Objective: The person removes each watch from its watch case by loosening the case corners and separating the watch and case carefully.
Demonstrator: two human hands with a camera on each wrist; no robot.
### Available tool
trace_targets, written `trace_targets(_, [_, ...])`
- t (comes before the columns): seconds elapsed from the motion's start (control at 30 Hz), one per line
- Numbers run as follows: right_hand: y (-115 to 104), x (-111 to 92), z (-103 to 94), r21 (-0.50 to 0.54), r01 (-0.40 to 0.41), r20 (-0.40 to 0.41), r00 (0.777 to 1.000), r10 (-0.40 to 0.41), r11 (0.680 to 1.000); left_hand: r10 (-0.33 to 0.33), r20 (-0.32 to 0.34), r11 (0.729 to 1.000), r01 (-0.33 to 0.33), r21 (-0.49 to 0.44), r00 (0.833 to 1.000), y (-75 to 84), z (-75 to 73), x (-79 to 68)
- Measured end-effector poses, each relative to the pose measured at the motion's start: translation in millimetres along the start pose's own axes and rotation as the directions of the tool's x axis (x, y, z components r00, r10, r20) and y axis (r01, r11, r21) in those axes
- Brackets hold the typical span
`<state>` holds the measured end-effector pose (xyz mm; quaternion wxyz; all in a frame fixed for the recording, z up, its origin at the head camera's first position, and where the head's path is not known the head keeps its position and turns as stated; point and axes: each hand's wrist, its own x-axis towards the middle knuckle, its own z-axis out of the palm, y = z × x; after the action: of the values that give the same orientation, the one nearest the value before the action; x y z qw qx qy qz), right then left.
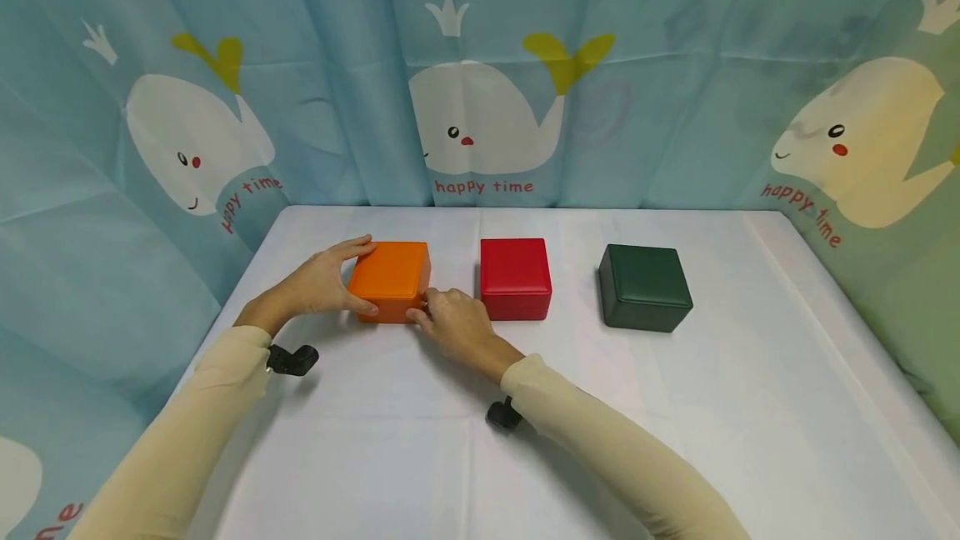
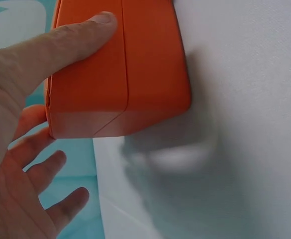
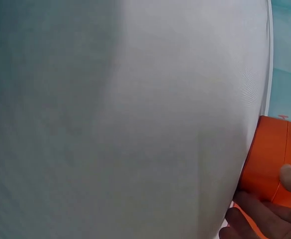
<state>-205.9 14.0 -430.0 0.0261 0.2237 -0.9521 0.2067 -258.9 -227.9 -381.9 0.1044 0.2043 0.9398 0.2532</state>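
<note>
Orange box (image 1: 390,269) on white bench (image 1: 675,432), clasped by left hand (image 1: 322,280), thumb in front; front right corner pinched by right hand (image 1: 457,327). Clear from left wrist, overlapped in head view: spread fingers (image 2: 46,171) behind. Only in head view: green box (image 1: 647,277), right of red box (image 1: 514,269). Around bench: blue whale-print curtain (image 1: 337,132).

Long plain cream sleeves (image 1: 176,432); small rounded black wrist cameras (image 1: 294,360).

From the head I looked forward and down across the table (image 1: 390,440) — both wrist views, low and close, shared the orange box (image 2: 152,64).
</note>
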Motion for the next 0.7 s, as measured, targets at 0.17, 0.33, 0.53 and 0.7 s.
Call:
trace_targets(0.17, [-0.8,1.6,-0.4,-0.059,0.012,0.001,1.0,-0.012,0.998,-0.006,-0.009,1.0,0.006,-0.003,1.0,0.9,-1.4,2.2])
trace_targets(0.33, [-0.6,2.2,1.6,-0.099,0.043,-0.024,0.999,-0.046,0.994,-0.001,-0.026,1.0,0.001,-0.019,1.0,-4.2,-1.2,3.3])
trace_targets(0.53, [4.3,5.5,-0.9,-0.02,0.066,-0.006,0.998,-0.066,0.998,0.0,-0.033,1.0,-0.001,-0.012,0.999,-6.2,-1.2,6.2])
trace_targets(0.7, [3.4,8.2,-4.1,0.057,0.036,0.033,0.999,-0.038,0.998,0.001,-0.016,1.0,-0.002,-0.026,1.0,-4.9,-3.1,4.8])
